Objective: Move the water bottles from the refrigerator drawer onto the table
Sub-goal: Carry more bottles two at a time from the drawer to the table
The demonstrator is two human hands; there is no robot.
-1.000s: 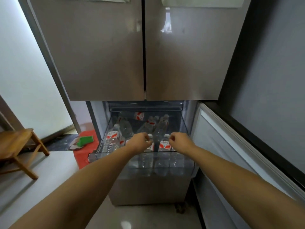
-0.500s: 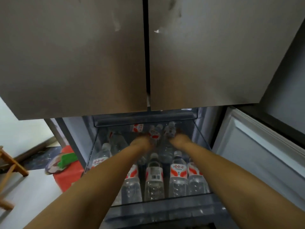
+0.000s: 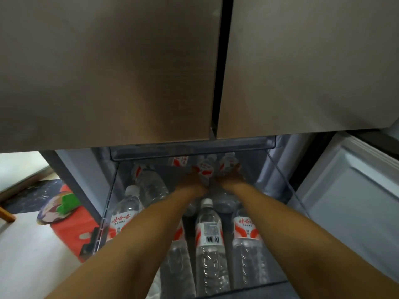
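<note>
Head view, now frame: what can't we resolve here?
- Fingers of the left hand and right hand: hidden behind the two rear bottles; grip looks closed but unconfirmed.
- Rear of the drawer: blocked by the upper fridge doors.
- Bottle count: forearms cover some, the bottom edge crops the front row.
- Table: out of frame.
- Rear labels: blurred, unreadable.
</note>
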